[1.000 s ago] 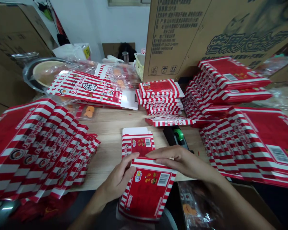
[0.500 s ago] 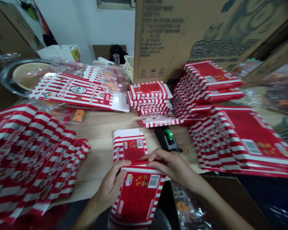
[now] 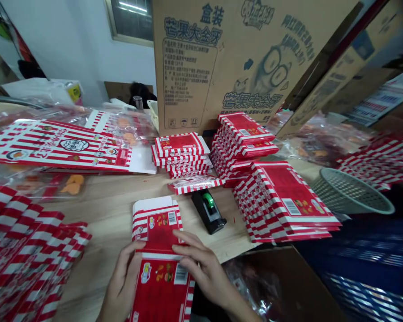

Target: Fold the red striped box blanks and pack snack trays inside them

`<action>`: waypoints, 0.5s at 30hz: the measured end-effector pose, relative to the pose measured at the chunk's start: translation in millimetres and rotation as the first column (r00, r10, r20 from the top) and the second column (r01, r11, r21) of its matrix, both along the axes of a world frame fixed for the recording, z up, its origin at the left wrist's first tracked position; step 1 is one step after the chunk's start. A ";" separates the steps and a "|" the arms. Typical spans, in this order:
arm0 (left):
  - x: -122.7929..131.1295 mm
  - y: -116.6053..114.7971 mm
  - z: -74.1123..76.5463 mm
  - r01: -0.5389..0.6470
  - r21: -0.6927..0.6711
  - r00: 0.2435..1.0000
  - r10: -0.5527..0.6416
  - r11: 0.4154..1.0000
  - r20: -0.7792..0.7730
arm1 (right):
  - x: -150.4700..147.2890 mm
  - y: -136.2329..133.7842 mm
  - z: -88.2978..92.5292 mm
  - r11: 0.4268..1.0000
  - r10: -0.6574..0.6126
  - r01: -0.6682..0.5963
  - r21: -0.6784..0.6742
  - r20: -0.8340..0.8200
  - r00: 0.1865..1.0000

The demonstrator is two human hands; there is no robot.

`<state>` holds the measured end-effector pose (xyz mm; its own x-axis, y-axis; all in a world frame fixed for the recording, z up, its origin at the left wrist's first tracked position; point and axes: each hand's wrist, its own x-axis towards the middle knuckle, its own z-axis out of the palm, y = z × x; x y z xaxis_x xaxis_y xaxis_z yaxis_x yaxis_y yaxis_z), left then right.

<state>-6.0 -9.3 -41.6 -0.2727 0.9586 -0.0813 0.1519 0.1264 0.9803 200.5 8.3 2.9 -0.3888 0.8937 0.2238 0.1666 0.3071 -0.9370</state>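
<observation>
A flat red box with white stripes (image 3: 161,295) stands tilted at the table's front edge, a barcode and food pictures near its top. My left hand (image 3: 122,277) grips its left edge, fingers at the upper corner. Around the upper right corner my right hand (image 3: 204,268) is closed on the same box, its fingers along the top fold. Just behind, a second striped box (image 3: 157,210) lies on the table with its white end flap outward; its near end is hidden by my fingers. A black tape dispenser (image 3: 210,217) with a green core stands to the right.
Striped boxes are piled at left (image 3: 23,250), in the middle (image 3: 181,152) and at right (image 3: 282,197). Flat striped sheets (image 3: 60,143) lie back left near clear bags. A large carton (image 3: 201,58) rises behind. Right are a green basket (image 3: 352,190), a blue crate (image 3: 366,268) and an open carton (image 3: 289,277).
The view has swung right, so the table appears further left. My right hand's pinch at the box top has spread into a grip around the upper right corner.
</observation>
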 end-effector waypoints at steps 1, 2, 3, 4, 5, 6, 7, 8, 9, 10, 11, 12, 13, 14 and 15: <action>-1.0 2.3 3.5 -0.002 -0.009 1.000 0.002 1.000 -0.011 | 6.2 2.8 -5.1 0.997 -0.067 0.066 -0.034 -0.029 0.997; -4.2 5.7 7.7 -0.029 -0.021 0.999 0.029 0.999 -0.020 | 15.3 8.1 -10.4 0.981 -0.188 0.187 -0.054 -0.029 0.982; -9.3 10.1 12.5 -0.074 -0.025 0.997 0.073 0.997 -0.031 | 26.8 15.6 -16.0 0.939 -0.341 0.340 -0.056 -0.006 0.940; -16.0 15.5 17.9 -0.115 -0.020 0.993 0.114 0.993 -0.042 | 40.0 24.8 -21.9 0.859 -0.509 0.511 -0.033 0.045 0.859; -23.6 21.7 23.7 -0.138 -0.009 0.989 0.137 0.990 -0.052 | 53.6 34.6 -28.0 0.741 -0.667 0.672 0.008 0.127 0.734; -31.2 28.2 29.8 -0.132 0.007 0.989 0.133 0.991 -0.062 | 66.6 44.1 -34.0 0.697 -0.706 0.717 0.000 0.174 0.687; -38.0 34.7 35.8 -0.099 0.025 0.992 0.100 0.995 -0.072 | 77.8 52.3 -39.7 0.688 -0.706 0.726 -0.022 0.211 0.676; -43.5 41.0 41.4 -0.048 0.035 0.995 0.050 0.998 -0.083 | 86.8 58.2 -44.8 0.701 -0.682 0.711 -0.054 0.239 0.691; -47.5 46.9 46.3 0.018 0.034 0.995 -0.015 0.999 -0.095 | 93.0 61.3 -49.2 0.730 -0.640 0.676 -0.097 0.251 0.727; -49.8 52.2 50.0 0.087 0.031 0.991 -0.084 0.996 -0.106 | 96.7 61.3 -53.1 0.751 -0.606 0.647 -0.130 0.254 0.754; -50.7 57.0 52.6 0.157 0.031 0.981 -0.152 0.987 -0.120 | 98.2 58.7 -56.6 0.763 -0.585 0.627 -0.154 0.248 0.772; -50.6 61.4 53.9 0.227 0.027 0.965 -0.221 0.974 -0.140 | 98.1 53.8 -60.1 0.769 -0.578 0.618 -0.166 0.235 0.782; -49.4 65.3 54.2 0.289 0.021 0.945 -0.282 0.957 -0.163 | 96.9 47.6 -63.8 0.768 -0.582 0.618 -0.169 0.221 0.783; -47.6 68.8 54.0 0.344 0.010 0.923 -0.336 0.939 -0.186 | 95.3 41.0 -68.1 0.762 -0.593 0.626 -0.164 0.209 0.777; -45.1 72.1 53.8 0.389 -0.003 0.902 -0.381 0.921 -0.204 | 93.6 34.9 -72.9 0.752 -0.611 0.641 -0.154 0.204 0.765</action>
